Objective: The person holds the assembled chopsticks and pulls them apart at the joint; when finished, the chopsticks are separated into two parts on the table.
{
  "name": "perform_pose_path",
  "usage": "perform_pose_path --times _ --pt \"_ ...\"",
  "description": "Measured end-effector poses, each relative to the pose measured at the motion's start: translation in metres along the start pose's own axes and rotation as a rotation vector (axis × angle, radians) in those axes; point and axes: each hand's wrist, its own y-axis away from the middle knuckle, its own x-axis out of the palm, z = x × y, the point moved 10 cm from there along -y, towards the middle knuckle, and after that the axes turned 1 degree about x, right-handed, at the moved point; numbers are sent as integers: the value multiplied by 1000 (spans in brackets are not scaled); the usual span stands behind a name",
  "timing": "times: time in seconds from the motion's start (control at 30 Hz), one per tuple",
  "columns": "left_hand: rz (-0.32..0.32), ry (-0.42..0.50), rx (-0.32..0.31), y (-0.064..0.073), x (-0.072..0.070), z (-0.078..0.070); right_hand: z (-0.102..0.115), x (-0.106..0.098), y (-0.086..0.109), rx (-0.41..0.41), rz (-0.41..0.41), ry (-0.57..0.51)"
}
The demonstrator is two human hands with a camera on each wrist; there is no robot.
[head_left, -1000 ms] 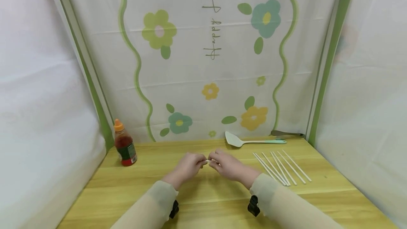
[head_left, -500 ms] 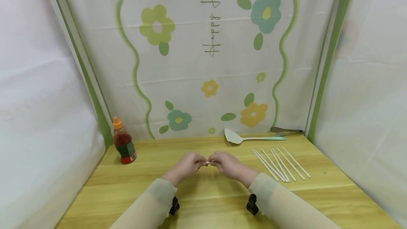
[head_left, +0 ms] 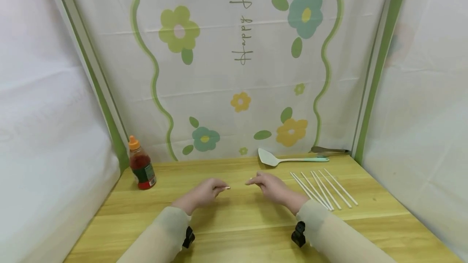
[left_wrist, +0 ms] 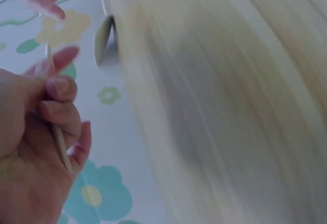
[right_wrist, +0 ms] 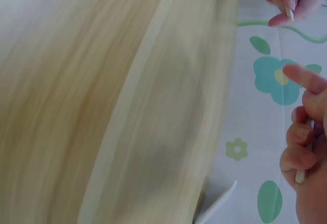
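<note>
My left hand (head_left: 206, 192) is raised over the middle of the table, gripping a thin pale stick. In the left wrist view that stick (left_wrist: 61, 147) runs through the curled fingers, with one end poking past the fingertips. Facing it across a gap is my right hand (head_left: 272, 188), its index finger stretched toward the left. The right wrist view shows another short pale stick (right_wrist: 300, 176) held under the right hand's curled fingers; most of it is hidden by them. Several similar white sticks (head_left: 321, 190) lie side by side on the table, right of my right hand.
On the wooden table (head_left: 234, 230) a sauce bottle (head_left: 143, 169) with an orange cap stands at the back left. A white spatula (head_left: 268, 158) with a mint handle lies at the back, near dark tongs (head_left: 329, 150). A flowered curtain (head_left: 219, 72) hangs behind.
My hands met around one thin pale stick earlier. They have since moved apart, left hand to the left and right hand to the right, each now holding a piece.
</note>
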Motion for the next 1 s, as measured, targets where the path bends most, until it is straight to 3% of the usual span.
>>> perform_pose_path --times 0.1,0.27,0.33,0.47,0.6,1.0 --pt "-5 -48 -30 2 -2 5 -4 1 -1 22 26 -22" --pt "-34 -59 -53 0 -1 15 -6 16 -3 54 122 -165" --pt "-50 -86 -58 0 0 19 -5 21 -4 48 123 -192" --pt "-74 -174 -68 3 5 26 -2 28 -6 6 83 -122" --pt "-82 -238 -77 4 9 29 -3 39 -7 23 92 -33" --pt "-50 -217 -56 3 16 27 -3 51 -12 43 125 -59"
